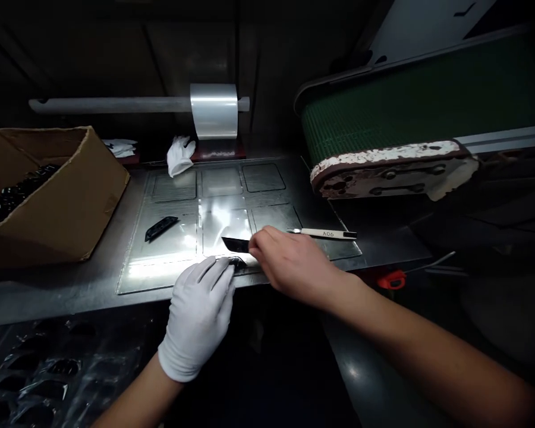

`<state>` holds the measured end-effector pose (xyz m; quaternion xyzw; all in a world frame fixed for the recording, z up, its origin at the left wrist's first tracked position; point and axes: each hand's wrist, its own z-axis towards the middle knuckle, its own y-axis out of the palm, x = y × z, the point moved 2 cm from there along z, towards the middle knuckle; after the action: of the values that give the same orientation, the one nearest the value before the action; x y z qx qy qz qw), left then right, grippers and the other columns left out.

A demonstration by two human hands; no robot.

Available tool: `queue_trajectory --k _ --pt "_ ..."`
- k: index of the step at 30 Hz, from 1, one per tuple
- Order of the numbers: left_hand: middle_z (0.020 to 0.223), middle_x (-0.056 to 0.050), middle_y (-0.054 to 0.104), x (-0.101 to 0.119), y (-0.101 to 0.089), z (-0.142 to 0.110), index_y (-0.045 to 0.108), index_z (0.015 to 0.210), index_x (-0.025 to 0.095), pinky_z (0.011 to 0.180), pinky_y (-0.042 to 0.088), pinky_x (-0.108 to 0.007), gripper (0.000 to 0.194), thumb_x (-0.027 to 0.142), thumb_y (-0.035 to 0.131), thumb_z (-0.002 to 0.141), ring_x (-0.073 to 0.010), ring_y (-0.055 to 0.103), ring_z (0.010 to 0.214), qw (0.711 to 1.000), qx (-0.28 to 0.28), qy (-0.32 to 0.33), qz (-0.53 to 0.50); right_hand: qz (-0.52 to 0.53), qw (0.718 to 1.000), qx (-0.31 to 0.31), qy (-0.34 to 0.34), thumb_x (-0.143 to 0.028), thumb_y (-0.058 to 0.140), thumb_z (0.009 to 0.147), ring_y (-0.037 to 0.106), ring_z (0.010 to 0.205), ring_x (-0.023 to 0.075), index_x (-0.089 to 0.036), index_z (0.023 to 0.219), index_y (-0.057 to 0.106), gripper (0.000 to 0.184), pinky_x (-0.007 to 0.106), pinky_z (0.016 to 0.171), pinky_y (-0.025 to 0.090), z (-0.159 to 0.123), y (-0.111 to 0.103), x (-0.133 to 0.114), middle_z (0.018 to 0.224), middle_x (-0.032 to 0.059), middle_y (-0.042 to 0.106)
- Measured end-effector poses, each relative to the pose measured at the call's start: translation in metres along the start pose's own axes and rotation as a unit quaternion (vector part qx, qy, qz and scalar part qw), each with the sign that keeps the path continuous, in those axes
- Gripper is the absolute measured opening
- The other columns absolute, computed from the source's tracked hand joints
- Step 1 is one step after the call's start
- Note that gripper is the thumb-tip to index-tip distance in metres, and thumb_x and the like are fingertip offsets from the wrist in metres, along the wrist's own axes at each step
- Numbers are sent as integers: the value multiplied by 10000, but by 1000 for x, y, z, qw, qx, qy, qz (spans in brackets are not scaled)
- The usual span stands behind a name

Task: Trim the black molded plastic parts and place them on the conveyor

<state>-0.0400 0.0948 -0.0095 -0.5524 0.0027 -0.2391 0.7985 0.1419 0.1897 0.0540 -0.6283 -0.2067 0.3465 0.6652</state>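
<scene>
My left hand (200, 315), in a white glove, is closed at the front edge of the work plate. Its fingertips press on a small glossy black part (238, 262). My bare right hand (289, 258) pinches a flat dark strip with a slanted end (235, 244), held just above that part; its far end is hidden in my fingers. Another black part, long and angular (161, 228), lies to the left on the plate (160, 273). Behind my right hand rests a white-handled craft knife marked A06 (327, 233).
A cardboard box (66, 196) with black parts stands left. Behind are a roll of clear film (214, 113) on a bar and a crumpled white glove (180, 156). A green conveyor (410, 113) juts in at right, above red-handled scissors (391, 279). Trays of black parts (49, 374) sit lower left.
</scene>
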Motion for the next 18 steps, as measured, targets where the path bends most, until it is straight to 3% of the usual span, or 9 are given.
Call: queue_trajectory --k 5,12,15,18 --pt "1418 -114 634 3 1 -1 654 1302 149 1110 438 -575 343 157 571 969 -381 511 1312 999 -6 -32 0 -109 991 -74 -34 -241 362 1099 648 729 205 -150 1069 597 254 333 528 265 40 2 -15 1007 81 702" --pt "1441 -118 616 1 1 1 642 1322 179 1094 442 -604 359 166 552 975 -387 523 1297 999 -22 -45 -11 -106 988 -108 -34 -277 317 1111 678 760 233 -137 1081 599 316 314 577 391 61 20 -18 1024 116 706" --pt "1403 -115 638 3 -1 2 657 1287 190 1064 463 -593 334 161 556 970 -380 544 1267 999 -16 -42 -24 -92 989 -112 -17 -306 329 1112 686 778 231 -148 1132 604 317 321 615 436 59 23 -16 1080 112 716" --pt "1374 -83 664 2 -8 2 678 1228 211 1071 468 -580 283 169 582 965 -360 556 1258 997 -8 -42 -60 -48 997 -43 46 -332 348 1111 694 881 221 -177 1239 587 313 326 707 484 32 14 7 1194 100 706"
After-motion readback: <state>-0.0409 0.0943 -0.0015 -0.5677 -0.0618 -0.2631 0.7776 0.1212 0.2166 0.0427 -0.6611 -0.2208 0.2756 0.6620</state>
